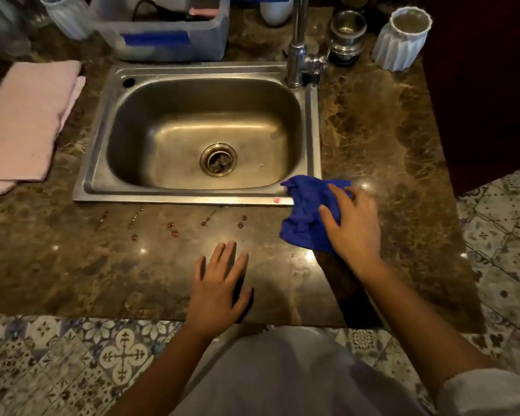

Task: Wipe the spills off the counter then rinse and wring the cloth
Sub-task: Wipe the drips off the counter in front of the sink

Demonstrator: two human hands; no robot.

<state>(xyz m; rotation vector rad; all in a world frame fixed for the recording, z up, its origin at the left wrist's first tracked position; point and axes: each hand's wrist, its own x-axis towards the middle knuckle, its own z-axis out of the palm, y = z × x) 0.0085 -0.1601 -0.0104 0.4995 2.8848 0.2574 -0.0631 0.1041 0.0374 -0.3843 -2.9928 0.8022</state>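
Note:
A crumpled blue cloth [305,211] lies on the brown marble counter [102,271] at the front right corner of the steel sink [204,187], overlapping its rim. My right hand [351,223] presses flat on the cloth, fingers spread over it. My left hand [219,283] rests flat on the counter near the front edge, fingers apart, holding nothing. Several small reddish spill drops [174,229] dot the counter in front of the sink, left of the cloth. A tiny pink speck [276,200] sits on the sink rim beside the cloth.
A chrome faucet [297,46] stands at the sink's back right. A folded pink towel [27,121] lies left of the sink. Behind are a plastic bin [162,34], a metal cup [347,34] and a white ribbed vase [403,37]. Patterned floor tiles [72,370] lie below the counter edge.

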